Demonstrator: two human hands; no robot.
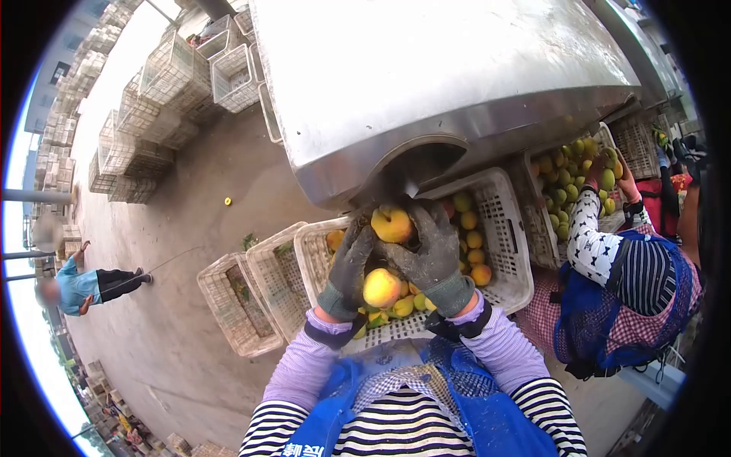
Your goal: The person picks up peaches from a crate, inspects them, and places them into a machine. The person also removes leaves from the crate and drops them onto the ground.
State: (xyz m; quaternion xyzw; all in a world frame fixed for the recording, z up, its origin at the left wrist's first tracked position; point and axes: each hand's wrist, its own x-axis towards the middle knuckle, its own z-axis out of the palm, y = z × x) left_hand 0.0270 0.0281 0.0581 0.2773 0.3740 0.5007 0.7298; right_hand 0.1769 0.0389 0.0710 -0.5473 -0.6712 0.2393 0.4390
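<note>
Both my hands wear dark, soiled gloves and meet over a white plastic crate. An orange-yellow peach sits between them, with the fingers of my left hand curled at its left side. My right hand closes on the same fruit from the right, its thumb just below it. A second peach shows lower down, between my wrists and beside the left palm. More peaches lie in the crate under and beside my hands, partly hidden by them.
A metal machine with a dark chute opening stands just beyond my hands. Lattice crates stand at the left, with stacked crates farther back. At the right, a co-worker reaches into a crate of green-yellow fruit. Another person walks at far left.
</note>
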